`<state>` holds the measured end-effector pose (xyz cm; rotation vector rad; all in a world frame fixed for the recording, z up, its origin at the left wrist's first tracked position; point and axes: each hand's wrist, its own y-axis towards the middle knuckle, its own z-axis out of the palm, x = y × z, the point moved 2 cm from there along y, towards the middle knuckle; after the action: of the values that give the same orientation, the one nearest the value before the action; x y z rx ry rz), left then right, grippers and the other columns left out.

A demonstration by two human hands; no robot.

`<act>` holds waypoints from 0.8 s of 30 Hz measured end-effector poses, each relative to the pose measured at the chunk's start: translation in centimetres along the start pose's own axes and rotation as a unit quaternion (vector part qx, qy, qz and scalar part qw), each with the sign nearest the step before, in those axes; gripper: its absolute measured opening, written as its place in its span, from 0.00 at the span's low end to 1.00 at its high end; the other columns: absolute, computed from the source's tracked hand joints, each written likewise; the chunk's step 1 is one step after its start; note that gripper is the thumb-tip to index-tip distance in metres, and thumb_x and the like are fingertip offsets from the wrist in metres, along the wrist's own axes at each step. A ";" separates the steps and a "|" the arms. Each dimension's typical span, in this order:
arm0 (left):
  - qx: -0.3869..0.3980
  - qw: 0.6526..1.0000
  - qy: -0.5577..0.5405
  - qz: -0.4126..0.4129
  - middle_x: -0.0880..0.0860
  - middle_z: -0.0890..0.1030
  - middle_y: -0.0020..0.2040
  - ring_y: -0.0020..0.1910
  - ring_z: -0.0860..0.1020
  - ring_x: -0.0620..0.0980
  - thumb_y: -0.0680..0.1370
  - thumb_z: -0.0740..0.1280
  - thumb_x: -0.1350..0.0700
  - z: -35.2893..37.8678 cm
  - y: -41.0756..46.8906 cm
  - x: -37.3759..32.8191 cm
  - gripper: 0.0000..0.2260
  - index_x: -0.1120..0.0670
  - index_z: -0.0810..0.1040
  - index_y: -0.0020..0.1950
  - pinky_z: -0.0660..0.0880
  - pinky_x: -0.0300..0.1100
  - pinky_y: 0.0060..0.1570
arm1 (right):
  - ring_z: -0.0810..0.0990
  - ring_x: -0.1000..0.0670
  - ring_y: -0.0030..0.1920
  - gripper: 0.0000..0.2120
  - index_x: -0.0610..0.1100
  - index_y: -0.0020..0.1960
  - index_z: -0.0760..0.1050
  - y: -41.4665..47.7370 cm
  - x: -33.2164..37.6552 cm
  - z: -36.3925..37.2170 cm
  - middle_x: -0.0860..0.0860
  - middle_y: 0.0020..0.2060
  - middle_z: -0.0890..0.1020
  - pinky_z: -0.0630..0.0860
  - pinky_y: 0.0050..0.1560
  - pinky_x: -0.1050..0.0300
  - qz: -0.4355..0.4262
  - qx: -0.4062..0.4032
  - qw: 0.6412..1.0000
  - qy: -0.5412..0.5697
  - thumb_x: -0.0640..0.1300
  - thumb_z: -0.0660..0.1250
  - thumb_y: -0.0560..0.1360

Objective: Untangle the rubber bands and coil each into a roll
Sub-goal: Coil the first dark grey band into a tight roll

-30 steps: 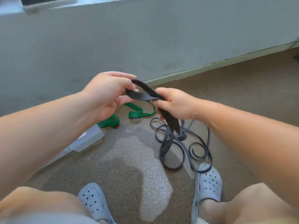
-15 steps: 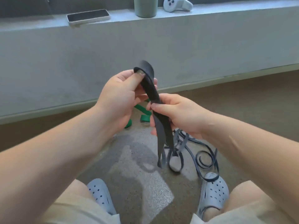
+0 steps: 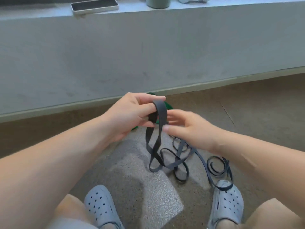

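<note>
A long dark grey rubber band [image 3: 160,113] loops over the fingers of my left hand [image 3: 132,113], which holds the folded top of it. Both strands hang down and cross, then trail into loose curls on the floor [image 3: 179,164], with one end curling over my right shoe. My right hand [image 3: 186,128] is just right of the hanging strand with fingers stretched out and blurred, touching or nearly touching the band. A green band [image 3: 168,105] lies on the floor behind my hands, mostly hidden.
A grey low wall [image 3: 148,55] runs across the back, its ledge carrying a phone [image 3: 94,4] and a cup [image 3: 158,2]. My two grey clogs [image 3: 102,207] [image 3: 227,204] and knees frame the speckled floor in front.
My right hand has let go of the band and its fingers have spread. My left hand now carries the loop over its fingers, and the hands have dropped lower in view.
</note>
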<state>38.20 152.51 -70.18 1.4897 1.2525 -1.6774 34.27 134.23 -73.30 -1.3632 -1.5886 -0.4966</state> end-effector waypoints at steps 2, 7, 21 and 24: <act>-0.033 0.999 0.030 0.016 0.60 0.85 0.49 0.47 0.85 0.58 0.77 0.73 0.59 0.4 0.2 0.0 0.04 0.55 0.84 0.51 0.83 0.55 0.46 | 0.83 0.52 0.59 0.20 0.49 0.64 0.78 -0.2 0.8 -0.6 0.52 0.57 0.85 0.78 0.63 0.46 -0.057 -0.054 0.994 0.074 0.51 0.74 0.74; -0.078 0.991 0.077 0.071 0.57 0.79 0.33 0.34 0.78 0.52 0.70 0.79 0.57 0.7 0.7 0.1 0.11 0.56 0.78 0.35 0.77 0.49 0.38 | 0.80 0.45 0.37 0.10 0.43 0.47 0.82 -0.6 1.9 -1.2 0.39 0.38 0.83 0.79 0.46 0.38 -0.097 -0.142 0.983 0.064 0.48 0.77 0.71; -0.064 0.986 -0.094 0.125 0.63 0.84 0.36 0.34 0.84 0.58 0.72 0.75 0.68 2.0 0.3 -1.9 0.04 0.65 0.80 0.42 0.81 0.45 0.36 | 0.85 0.42 0.36 0.03 0.39 0.43 0.80 -1.8 2.7 -3.0 0.39 0.37 0.86 0.85 0.39 0.51 -0.047 -0.106 0.978 0.176 0.34 0.73 0.74; -0.030 0.987 -0.088 0.128 0.64 0.85 0.39 0.38 0.84 0.60 0.71 0.74 0.69 2.0 0.4 -2.1 0.06 0.68 0.80 0.45 0.82 0.48 0.42 | 0.86 0.38 0.39 0.04 0.38 0.43 0.79 -2.0 2.5 -3.1 0.39 0.38 0.86 0.85 0.40 0.46 -0.061 -0.131 0.975 0.166 0.34 0.73 0.74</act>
<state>38.15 150.17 -68.34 1.3702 0.9650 -1.5485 33.86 132.50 -69.27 -1.2958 -1.3676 -0.9851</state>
